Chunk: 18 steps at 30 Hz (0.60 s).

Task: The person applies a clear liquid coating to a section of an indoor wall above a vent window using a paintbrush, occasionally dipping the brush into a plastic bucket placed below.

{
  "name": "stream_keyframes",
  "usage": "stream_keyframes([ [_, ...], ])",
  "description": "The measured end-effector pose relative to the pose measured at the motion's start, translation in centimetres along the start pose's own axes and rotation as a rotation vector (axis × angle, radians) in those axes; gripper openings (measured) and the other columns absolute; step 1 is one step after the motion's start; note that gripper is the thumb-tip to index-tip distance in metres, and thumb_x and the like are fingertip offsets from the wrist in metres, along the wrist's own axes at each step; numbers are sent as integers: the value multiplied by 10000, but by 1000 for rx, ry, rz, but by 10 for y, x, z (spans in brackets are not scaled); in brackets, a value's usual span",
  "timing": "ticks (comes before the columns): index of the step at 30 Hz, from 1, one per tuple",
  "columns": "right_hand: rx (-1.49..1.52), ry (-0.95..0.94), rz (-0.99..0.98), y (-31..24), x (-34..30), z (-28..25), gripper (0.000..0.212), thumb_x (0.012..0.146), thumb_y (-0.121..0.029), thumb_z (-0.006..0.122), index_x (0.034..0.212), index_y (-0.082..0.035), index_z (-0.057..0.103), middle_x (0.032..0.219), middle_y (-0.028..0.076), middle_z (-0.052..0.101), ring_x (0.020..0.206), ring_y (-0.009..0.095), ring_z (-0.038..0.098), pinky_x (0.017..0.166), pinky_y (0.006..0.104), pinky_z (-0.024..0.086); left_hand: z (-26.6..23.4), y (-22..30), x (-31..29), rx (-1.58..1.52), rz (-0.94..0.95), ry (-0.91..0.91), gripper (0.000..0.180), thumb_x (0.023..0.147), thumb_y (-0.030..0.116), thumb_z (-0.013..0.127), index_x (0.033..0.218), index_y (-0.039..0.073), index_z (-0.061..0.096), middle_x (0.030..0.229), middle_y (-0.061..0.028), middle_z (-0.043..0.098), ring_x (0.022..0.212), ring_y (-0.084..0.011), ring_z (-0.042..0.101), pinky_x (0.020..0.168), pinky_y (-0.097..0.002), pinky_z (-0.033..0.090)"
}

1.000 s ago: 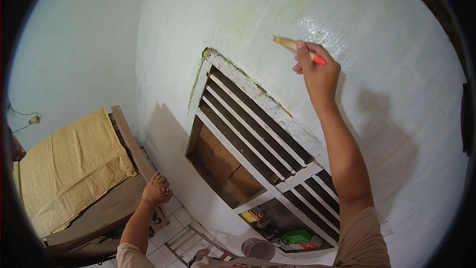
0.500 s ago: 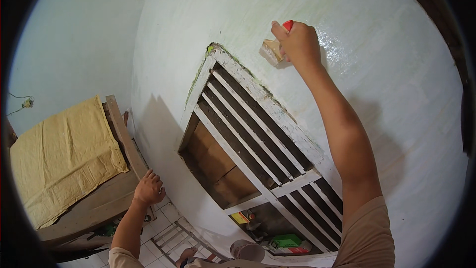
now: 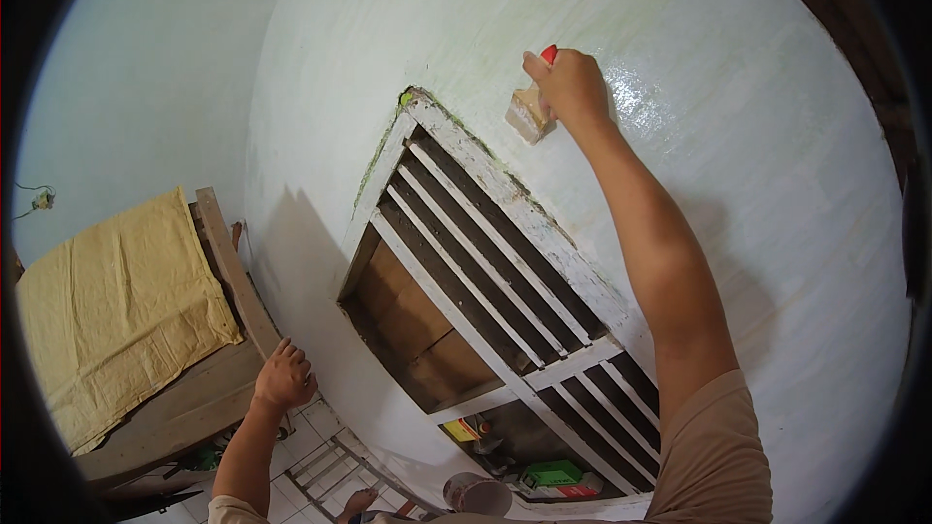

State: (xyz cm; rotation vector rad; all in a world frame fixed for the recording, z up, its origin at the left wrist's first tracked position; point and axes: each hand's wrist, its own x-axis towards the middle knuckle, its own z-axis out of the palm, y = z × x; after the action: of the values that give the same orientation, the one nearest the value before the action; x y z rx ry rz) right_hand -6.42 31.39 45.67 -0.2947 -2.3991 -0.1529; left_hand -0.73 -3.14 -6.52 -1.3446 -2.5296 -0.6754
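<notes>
My right hand is closed around the red handle of a wide paintbrush, up at the pale wall. The brush's light, paint-smeared end points down and left, just above the top corner of a white-framed window. A wet, shiny patch glistens on the wall beside this hand. Lower left, my left hand has its fingers curled in, close to the end of a wooden plank. What those fingers hold, if anything, is hidden.
White slats cross the window opening; boxes, one green, stand in its lower compartment. Beneath are a bucket and a ladder above white floor tiles. A yellow cloth covers wooden furniture at left. A wire and fitting hang from the left wall.
My right hand and the paintbrush have shifted slightly left, and the brush head now tilts further downward. The whole view has moved a little. My left hand keeps its place by the plank.
</notes>
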Motion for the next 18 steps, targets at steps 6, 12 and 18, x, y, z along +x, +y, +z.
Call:
stream_keyframes([
  [6,54,128,-23,12,34,-46,542,939,-432,673,624,7,623,522,109,620,394,179,552,446,331,490,-3,2,2,6,13,12,177,784,197,683,756,29,730,819,-139,659,938,-311,640,1181,-478,383],
  [12,216,136,4,-13,29,-76,565,926,-455,703,578,-28,573,499,84,576,378,150,513,409,316,437,-5,3,2,-4,8,3,164,770,184,690,755,25,727,812,-141,656,942,-312,636,1176,-476,389],
  [18,133,-142,63,-29,-12,-20,544,956,-461,667,688,13,672,540,114,646,481,218,660,548,346,560,-3,2,1,-2,4,24,163,769,186,692,751,27,725,823,-145,658,942,-317,634,1173,-478,391],
])
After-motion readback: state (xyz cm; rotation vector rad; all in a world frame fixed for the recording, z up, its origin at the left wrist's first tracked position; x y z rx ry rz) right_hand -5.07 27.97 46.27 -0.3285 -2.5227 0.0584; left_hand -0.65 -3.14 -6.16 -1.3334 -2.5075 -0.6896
